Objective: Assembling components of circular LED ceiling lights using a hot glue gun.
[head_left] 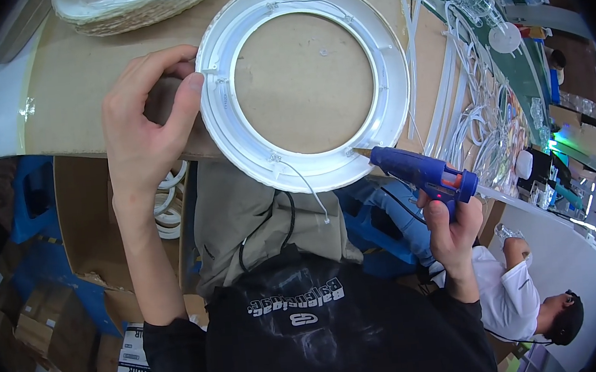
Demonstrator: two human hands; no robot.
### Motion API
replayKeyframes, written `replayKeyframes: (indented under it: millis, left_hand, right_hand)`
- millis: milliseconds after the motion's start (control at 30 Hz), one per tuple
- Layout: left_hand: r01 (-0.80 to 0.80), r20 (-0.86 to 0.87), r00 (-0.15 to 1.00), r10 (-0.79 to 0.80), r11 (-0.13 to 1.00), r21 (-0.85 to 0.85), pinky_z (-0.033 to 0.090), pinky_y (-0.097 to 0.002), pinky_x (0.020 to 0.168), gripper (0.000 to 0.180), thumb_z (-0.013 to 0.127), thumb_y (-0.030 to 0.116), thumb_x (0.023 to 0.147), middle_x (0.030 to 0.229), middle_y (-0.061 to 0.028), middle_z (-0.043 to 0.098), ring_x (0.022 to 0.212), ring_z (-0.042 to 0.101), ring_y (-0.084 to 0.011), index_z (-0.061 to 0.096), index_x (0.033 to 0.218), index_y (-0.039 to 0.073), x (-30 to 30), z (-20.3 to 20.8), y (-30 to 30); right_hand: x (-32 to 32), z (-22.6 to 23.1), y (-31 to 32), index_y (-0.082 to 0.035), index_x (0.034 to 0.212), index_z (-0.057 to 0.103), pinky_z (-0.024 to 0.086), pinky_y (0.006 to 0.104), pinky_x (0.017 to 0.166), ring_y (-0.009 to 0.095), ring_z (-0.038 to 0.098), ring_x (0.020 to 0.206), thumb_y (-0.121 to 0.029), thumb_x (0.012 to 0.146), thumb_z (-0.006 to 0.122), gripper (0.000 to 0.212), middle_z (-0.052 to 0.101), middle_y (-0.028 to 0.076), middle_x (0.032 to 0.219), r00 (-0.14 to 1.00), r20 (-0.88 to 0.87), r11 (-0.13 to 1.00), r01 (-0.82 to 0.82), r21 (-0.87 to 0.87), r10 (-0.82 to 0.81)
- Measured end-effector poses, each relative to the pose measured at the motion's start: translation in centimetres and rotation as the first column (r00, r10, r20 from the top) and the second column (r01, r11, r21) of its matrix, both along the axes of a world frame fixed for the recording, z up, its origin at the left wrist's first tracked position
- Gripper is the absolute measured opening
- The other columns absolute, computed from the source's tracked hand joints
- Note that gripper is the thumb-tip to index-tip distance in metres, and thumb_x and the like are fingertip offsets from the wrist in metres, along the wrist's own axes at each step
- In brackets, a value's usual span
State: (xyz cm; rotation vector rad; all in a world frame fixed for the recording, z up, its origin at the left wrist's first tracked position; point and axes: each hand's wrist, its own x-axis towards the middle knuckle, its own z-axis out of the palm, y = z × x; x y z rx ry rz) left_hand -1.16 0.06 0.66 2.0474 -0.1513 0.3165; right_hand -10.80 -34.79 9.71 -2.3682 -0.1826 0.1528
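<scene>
Blue glue gun (422, 168) aimed at the white ring (391, 76)

Your right hand (453, 232) is curled closed around the gun's handle. The gun's long axis slants from its rear, at your right, forward and leftward to the nozzle (361, 152), over the ring's near right part; you cannot tell whether they touch. The round ring, channel side up, juts past the table's (74, 100) near edge. Your left hand (137, 119), partly open, grips its left rim between thumb and fingers. A thin wire (304, 178) trails toward you.
</scene>
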Motion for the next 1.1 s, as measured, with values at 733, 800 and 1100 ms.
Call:
replayKeyframes:
  millis: [733,800,1100]
  left_hand:
    - [-0.005,-0.014,1.000,0.005,1.000,-0.008,0.049,-0.0297,0.074,0.023,0.071,0.011,0.085,0.084,-0.0069,0.067,0.079,0.062,-0.0171,0.069,0.105,0.001,-0.2,0.1,0.1]
    - [-0.003,-0.006,1.000,0.003,1.000,-0.003,0.049,-0.0298,0.074,0.023,0.071,0.011,0.084,0.084,-0.0069,0.067,0.079,0.062,-0.0172,0.069,0.105,0.001,-0.2,0.1,0.3]
    - [0.004,-0.008,1.000,-0.004,1.000,-0.006,0.049,-0.0301,0.074,0.022,0.071,0.010,0.084,0.083,-0.0068,0.067,0.079,0.062,-0.0174,0.070,0.105,0.002,-0.2,0.1,0.2]
  right_hand:
    - [-0.5,0.5,0.0,0.004,0.103,0.061,0.039,0.0202,0.052,0.006,0.052,0.055,-0.025,0.099,0.058,0.029,0.062,0.002,0.072,0.999,-0.016,0.999,0.038,-0.012,-0.038]
    - [-0.6,0.5,0.2,0.003,0.100,0.061,0.039,0.0205,0.052,0.006,0.052,0.055,-0.026,0.099,0.058,0.029,0.062,0.002,0.072,0.999,-0.014,0.999,0.042,-0.015,-0.042]
    - [0.0,2.1,0.3,0.005,0.119,0.057,0.046,0.0253,0.068,0.012,0.060,0.072,-0.017,0.094,0.061,0.034,0.068,0.009,0.087,0.988,-0.147,0.999,0.050,-0.021,-0.052]
